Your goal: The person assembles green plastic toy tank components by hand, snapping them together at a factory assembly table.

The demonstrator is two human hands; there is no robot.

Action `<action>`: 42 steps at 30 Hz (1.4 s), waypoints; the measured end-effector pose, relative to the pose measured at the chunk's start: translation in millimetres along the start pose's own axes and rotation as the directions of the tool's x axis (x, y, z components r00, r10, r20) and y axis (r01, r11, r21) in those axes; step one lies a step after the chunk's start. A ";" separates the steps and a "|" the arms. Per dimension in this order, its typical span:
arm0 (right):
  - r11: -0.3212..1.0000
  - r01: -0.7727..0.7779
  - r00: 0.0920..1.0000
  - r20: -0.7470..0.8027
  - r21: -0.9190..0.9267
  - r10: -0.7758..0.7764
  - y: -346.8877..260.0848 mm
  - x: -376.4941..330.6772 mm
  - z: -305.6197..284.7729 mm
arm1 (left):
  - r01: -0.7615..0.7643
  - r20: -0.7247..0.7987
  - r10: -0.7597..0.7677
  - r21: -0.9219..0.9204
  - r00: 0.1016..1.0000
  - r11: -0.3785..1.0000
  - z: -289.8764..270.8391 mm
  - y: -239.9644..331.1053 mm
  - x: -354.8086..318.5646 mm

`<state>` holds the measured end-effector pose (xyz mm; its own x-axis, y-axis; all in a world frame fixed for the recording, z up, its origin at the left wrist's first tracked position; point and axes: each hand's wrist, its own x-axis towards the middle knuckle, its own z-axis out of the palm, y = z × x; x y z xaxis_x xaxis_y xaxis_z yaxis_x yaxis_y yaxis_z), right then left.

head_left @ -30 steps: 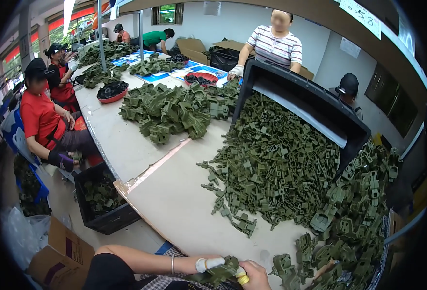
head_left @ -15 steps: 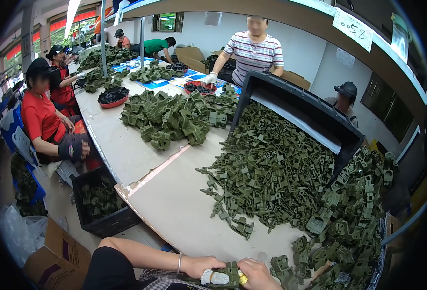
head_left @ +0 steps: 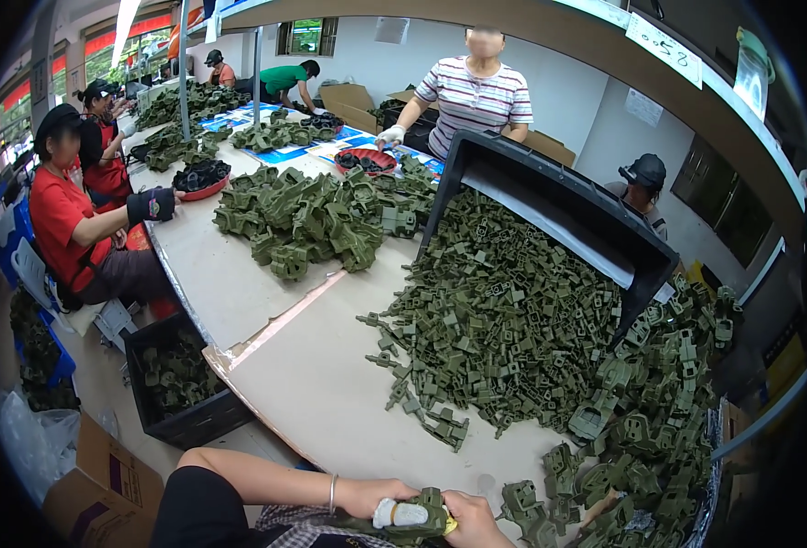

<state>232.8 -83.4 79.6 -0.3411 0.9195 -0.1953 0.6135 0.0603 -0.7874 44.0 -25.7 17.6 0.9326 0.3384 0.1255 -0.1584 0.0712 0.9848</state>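
Note:
Close to my body, over the near table edge, my left hand (head_left: 378, 499) and my right hand (head_left: 473, 522) are closed around a dark green molded plastic part (head_left: 431, 501). A white covering (head_left: 400, 514) wraps a digit beside the part, and a bit of yellow shows at the right hand's fingertips. My fingers hide much of the part, so its full shape cannot be made out. Just right of my right hand lie loose green plastic parts (head_left: 524, 508). Beyond them spreads a big heap of small green parts (head_left: 504, 310), spilling from a tipped black crate (head_left: 563, 205).
Larger green parts are piled mid-table (head_left: 298, 219) and along the right side (head_left: 659, 411). Red bowls (head_left: 204, 190) hold black pieces. A black bin (head_left: 179, 379) and a cardboard box (head_left: 102, 484) stand left, below the table. Co-workers sit and stand around the table; a shelf crosses overhead.
The seated co-worker in red has stretched an arm toward the red bowl. The co-worker in stripes has drawn a gloved hand back from another bowl. My hands keep hold of the part.

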 end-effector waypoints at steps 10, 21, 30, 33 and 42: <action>0.998 0.001 1.000 -0.004 0.068 -0.001 -5.5 0.8 -7.3 | -0.006 -0.145 0.024 0.120 0.989 0.993 1.0 6.6 -2.0; 0.988 0.039 0.999 -0.017 -0.150 -0.042 -6.0 -14.8 -6.5 | 0.138 0.144 -0.148 0.074 0.979 0.988 -3.7 23.0 -0.4; 0.989 0.063 0.993 -0.088 -0.135 -0.075 -8.1 -9.1 -0.6 | 0.063 -0.011 -0.064 0.413 0.998 0.909 -0.8 24.8 -1.1; 0.999 0.042 0.993 -0.112 -0.007 -0.043 -5.3 -2.1 2.4 | -0.025 -0.015 0.026 0.038 1.000 0.999 -7.9 5.1 7.6; 0.795 0.048 0.994 -0.109 0.604 0.022 27.7 -5.7 -5.9 | 0.219 0.284 0.003 -0.745 0.959 0.630 -33.5 -23.1 12.0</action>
<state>256.0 -84.7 62.4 -0.2481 0.9574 -0.1481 0.0412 -0.1423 -0.9890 48.0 8.1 -7.6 0.9858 0.0581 0.1573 -0.1373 0.8182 0.5582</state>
